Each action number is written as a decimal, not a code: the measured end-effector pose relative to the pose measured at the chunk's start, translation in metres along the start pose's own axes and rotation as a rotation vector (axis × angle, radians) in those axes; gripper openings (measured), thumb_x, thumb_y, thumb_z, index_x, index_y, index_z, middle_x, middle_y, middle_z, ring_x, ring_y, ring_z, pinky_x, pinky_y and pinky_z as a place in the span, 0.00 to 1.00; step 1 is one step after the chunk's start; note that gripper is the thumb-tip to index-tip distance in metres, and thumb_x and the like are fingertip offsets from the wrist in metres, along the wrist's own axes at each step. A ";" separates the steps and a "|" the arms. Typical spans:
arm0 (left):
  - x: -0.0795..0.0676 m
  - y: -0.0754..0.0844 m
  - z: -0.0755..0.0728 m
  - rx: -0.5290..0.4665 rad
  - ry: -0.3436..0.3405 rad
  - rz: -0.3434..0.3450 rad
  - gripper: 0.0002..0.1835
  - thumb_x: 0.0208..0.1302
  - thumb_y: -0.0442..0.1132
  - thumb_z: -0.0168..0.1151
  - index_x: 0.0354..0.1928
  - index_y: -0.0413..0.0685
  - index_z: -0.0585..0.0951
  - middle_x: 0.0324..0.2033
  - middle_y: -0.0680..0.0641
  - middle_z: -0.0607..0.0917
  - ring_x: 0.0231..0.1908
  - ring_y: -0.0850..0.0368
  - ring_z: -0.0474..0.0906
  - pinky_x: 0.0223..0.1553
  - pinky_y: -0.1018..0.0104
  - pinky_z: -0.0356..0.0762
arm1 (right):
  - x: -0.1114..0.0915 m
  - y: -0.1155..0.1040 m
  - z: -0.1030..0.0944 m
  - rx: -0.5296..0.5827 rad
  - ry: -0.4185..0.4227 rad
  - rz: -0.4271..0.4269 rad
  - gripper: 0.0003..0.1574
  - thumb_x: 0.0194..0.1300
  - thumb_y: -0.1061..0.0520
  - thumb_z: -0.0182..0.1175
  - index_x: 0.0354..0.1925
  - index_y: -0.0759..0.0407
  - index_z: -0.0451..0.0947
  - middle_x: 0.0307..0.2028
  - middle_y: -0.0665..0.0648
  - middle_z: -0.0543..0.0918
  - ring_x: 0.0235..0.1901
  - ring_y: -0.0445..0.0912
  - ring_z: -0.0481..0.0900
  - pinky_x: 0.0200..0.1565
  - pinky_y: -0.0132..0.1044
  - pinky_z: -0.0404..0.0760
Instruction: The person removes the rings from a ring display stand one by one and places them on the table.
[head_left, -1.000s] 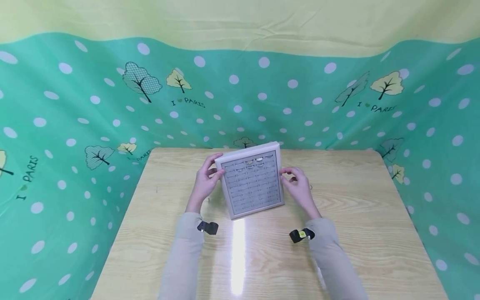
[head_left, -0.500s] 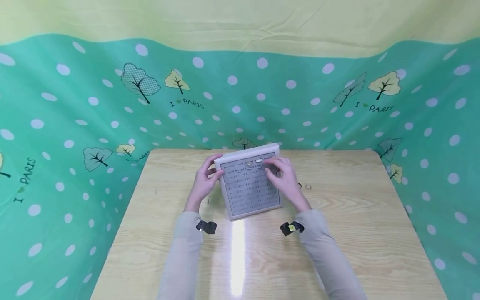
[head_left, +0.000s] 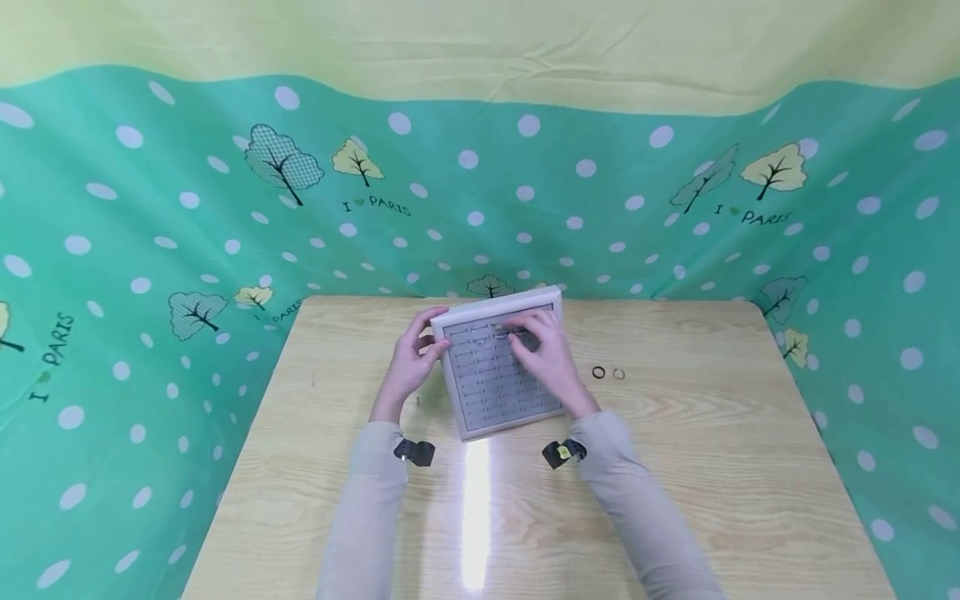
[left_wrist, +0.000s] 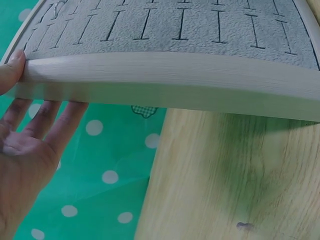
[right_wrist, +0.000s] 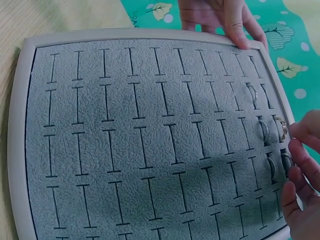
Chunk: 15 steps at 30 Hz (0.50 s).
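Note:
A square ring display tray [head_left: 495, 375] with a pale frame and grey slotted padding stands tilted up on the table. My left hand [head_left: 411, 358] grips its upper left corner, thumb on the front of the frame and fingers behind. My right hand [head_left: 549, 346] is over the upper right part of the padding, thumb and index finger spread apart. In the right wrist view its fingertips are right beside a gold ring [right_wrist: 281, 128] in a slot. Several silver rings sit in nearby slots, including one silver ring [right_wrist: 252, 95] close to the left hand's corner.
On the wooden table [head_left: 697, 467], right of the tray, lie a dark ring [head_left: 598, 372] and a thin pale ring [head_left: 618, 373]. A small dark object [left_wrist: 245, 226] lies left of the tray. A green dotted curtain [head_left: 480, 183] encloses the table's back and sides.
My right hand has moved left from the tray's right edge across its upper slots, uncovering the two rings on the table. The left hand and tray have stayed nearly still.

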<state>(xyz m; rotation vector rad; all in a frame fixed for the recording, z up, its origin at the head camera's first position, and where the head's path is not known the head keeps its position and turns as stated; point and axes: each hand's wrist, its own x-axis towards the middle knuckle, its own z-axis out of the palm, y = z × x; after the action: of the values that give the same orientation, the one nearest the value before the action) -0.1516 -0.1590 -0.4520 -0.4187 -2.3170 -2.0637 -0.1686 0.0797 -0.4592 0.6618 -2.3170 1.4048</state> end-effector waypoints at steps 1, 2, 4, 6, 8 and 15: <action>0.000 0.000 0.000 0.004 -0.003 -0.004 0.27 0.64 0.22 0.56 0.66 0.37 0.66 0.51 0.32 0.73 0.47 0.32 0.76 0.42 0.57 0.83 | 0.000 0.000 0.001 -0.002 0.003 0.002 0.12 0.56 0.69 0.64 0.42 0.64 0.83 0.41 0.58 0.82 0.45 0.52 0.71 0.50 0.43 0.69; 0.000 0.000 -0.001 0.007 -0.005 -0.007 0.27 0.65 0.22 0.55 0.66 0.37 0.66 0.51 0.32 0.73 0.47 0.32 0.76 0.42 0.56 0.83 | 0.000 0.000 0.001 0.000 0.008 0.006 0.12 0.56 0.69 0.64 0.42 0.64 0.83 0.41 0.58 0.81 0.44 0.52 0.71 0.49 0.43 0.69; 0.000 0.001 -0.001 0.005 -0.011 -0.013 0.27 0.65 0.22 0.55 0.66 0.37 0.65 0.52 0.32 0.73 0.48 0.32 0.76 0.43 0.56 0.83 | 0.001 0.000 0.003 0.006 0.022 0.017 0.12 0.57 0.69 0.64 0.42 0.64 0.83 0.40 0.58 0.80 0.44 0.52 0.70 0.48 0.42 0.69; 0.001 0.001 -0.001 0.001 -0.014 -0.016 0.27 0.65 0.22 0.55 0.66 0.37 0.65 0.52 0.32 0.73 0.48 0.32 0.76 0.43 0.56 0.83 | 0.002 0.001 0.004 0.015 0.037 0.037 0.13 0.57 0.69 0.63 0.42 0.64 0.83 0.38 0.57 0.78 0.42 0.51 0.69 0.46 0.40 0.69; 0.001 0.000 -0.001 -0.001 -0.018 -0.016 0.27 0.65 0.23 0.55 0.66 0.37 0.65 0.52 0.32 0.73 0.48 0.32 0.76 0.44 0.56 0.83 | 0.002 0.001 0.005 0.022 0.051 0.057 0.13 0.56 0.69 0.64 0.42 0.64 0.84 0.36 0.57 0.76 0.40 0.50 0.68 0.43 0.38 0.68; 0.001 0.000 -0.002 -0.007 -0.018 -0.003 0.27 0.64 0.21 0.55 0.65 0.36 0.66 0.50 0.32 0.73 0.45 0.33 0.76 0.41 0.57 0.84 | 0.002 0.004 0.011 0.017 0.058 0.098 0.12 0.55 0.67 0.67 0.41 0.62 0.84 0.30 0.57 0.72 0.36 0.49 0.65 0.40 0.37 0.65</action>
<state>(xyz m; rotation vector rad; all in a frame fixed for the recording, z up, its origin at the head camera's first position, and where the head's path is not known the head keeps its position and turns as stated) -0.1532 -0.1609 -0.4520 -0.4363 -2.3224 -2.0781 -0.1729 0.0707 -0.4660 0.5118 -2.3227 1.4671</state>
